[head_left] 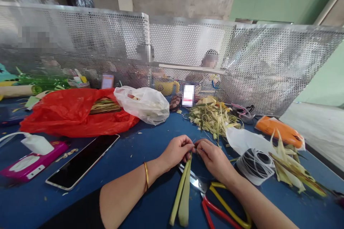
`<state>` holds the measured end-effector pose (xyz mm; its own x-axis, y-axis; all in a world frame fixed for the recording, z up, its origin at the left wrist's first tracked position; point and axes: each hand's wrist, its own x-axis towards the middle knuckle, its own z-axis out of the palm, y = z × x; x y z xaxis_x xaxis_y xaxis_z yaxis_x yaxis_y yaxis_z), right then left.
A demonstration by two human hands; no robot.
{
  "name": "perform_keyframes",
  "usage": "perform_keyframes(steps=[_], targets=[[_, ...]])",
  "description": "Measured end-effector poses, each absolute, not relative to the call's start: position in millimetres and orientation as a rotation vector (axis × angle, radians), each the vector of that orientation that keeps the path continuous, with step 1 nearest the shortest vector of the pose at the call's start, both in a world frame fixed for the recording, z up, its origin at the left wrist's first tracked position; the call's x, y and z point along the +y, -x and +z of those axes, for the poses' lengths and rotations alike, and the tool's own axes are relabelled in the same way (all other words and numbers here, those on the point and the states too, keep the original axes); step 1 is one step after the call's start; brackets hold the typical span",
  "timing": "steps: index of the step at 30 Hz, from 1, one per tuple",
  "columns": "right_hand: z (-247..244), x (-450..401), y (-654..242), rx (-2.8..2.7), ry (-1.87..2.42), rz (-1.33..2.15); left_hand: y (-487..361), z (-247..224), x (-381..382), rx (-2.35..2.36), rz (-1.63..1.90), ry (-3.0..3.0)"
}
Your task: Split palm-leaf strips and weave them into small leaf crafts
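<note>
My left hand (pixel 178 150) is closed near the middle of the blue table, pinching the upper ends of pale green leaf strips (pixel 185 193) that hang down toward the front edge. Right beside it, my right hand (pixel 211 154) is also closed, its fingertips almost meeting the left ones. A thin thread seems to run at the fingertips; what the right fingers pinch is too small to name. Under the hands lie scissors (pixel 215 207) with red and yellow handles, blades partly behind the strips. To the right stands a spool of white and dark thread (pixel 255 166).
At left lie a phone (pixel 83 161), a pink power strip (pixel 34 161) and a red bag (pixel 77 114). Behind are a white plastic bag (pixel 146 103), leaf scraps (pixel 215 116) and a perforated metal screen (pixel 185 43) with people beyond. Husks (pixel 292 164) and an orange packet (pixel 279 132) sit right.
</note>
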<state>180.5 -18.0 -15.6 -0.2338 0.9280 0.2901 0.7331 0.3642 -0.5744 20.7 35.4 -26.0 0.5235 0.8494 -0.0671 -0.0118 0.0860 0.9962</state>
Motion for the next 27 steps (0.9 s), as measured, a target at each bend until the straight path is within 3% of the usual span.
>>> perform_keyframes(steps=[11,27], targets=[[-16.0,-15.9,-182.8,-1.842,1.584,0.399,-13.8,-26.9,46.3,0.862,0.706,-1.07],[-28.7,-9.1,-187.9,-1.656,1.723,0.583,-13.2,-23.7,47.1,0.835,0.633,-1.163]])
